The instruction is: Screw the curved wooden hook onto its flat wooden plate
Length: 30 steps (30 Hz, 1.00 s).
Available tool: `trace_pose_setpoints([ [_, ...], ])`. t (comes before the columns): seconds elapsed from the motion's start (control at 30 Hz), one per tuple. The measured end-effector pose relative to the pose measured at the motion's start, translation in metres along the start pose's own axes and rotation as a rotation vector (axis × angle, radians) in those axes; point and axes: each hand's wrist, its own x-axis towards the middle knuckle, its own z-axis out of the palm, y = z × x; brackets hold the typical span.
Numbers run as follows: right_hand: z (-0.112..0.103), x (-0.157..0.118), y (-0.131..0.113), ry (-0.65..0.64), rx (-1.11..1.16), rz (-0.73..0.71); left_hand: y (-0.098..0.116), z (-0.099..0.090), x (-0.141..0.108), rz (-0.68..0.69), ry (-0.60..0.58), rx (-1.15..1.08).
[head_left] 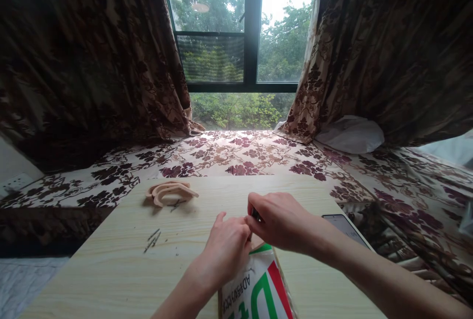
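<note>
My right hand (286, 220) is closed in a fist around a dark, slim tool (255, 214); only a short bit of it shows, so its kind is unclear. My left hand (229, 240) is closed beside it, touching the right fingers, its thumb raised; its fingertips and whatever they hold are hidden. Just below both hands, a small part of a pale tan piece (256, 243) lies at the top end of a white printed package (254, 284) with green and red lettering. Curved tan strips (172, 192) lie in a pile further left on the table.
The light wooden table (121, 260) also bears several thin dark nail-like pieces (152, 241), with more beside the strips (177, 204). A phone (345, 228) lies near the right edge. Behind are a floral-covered ledge (240, 154), a white bag-like bundle (351, 134), curtains and a window.
</note>
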Motion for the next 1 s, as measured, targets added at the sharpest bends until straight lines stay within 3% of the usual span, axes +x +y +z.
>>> trace_pose_setpoints([
  [0.17,-0.011,-0.003,0.001,-0.086,0.059,-0.108,-0.002,0.003,0.000,0.002,0.006,0.001],
  [0.43,0.004,0.001,-0.005,-0.003,-0.035,0.076,0.001,-0.001,-0.002,0.001,0.010,-0.010],
  [0.6,-0.006,-0.004,-0.002,-0.047,0.029,-0.031,0.000,0.000,-0.002,-0.006,0.008,-0.012],
  [0.87,-0.001,-0.005,-0.001,-0.031,-0.062,0.066,0.004,-0.004,-0.001,-0.003,-0.011,-0.008],
  [1.0,-0.008,-0.006,0.001,-0.052,0.002,0.002,0.003,-0.004,-0.001,0.000,-0.016,-0.003],
])
